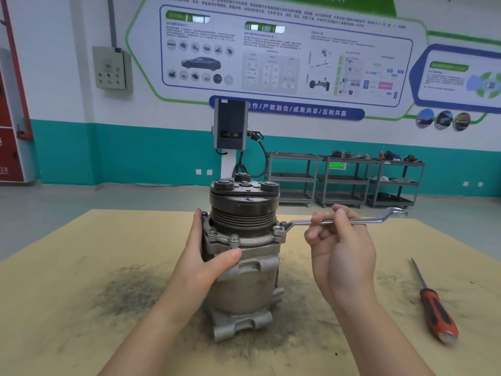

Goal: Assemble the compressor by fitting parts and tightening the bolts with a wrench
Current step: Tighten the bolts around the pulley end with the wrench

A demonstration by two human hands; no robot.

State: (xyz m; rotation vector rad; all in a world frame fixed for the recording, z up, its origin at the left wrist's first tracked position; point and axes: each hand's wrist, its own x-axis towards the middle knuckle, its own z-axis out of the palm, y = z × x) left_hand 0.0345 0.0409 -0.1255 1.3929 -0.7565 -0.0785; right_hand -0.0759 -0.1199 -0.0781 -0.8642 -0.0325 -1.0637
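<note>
Standing up on the dirty yellow table (67, 267) is my grey metal compressor (241, 272), black grooved wheel on top. My left hand (208, 256) wraps its side. My right hand (341, 240) pinches the silver wrench (339, 221), its ring sitting on a bolt (277, 229). A red screwdriver (437, 313) lies well off right.

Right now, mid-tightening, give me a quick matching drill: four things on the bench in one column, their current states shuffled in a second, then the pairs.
Things:
1. ring wrench
2. screwdriver
3. left hand
4. compressor

States:
A. lying loose on the table, right side
B. standing upright, pulley end on top
C. wrapped around the housing below the flange
D. one end seated on a flange bolt, shaft pinched by the right hand

Pairs: 1-D, 2-A, 3-C, 4-B
</note>
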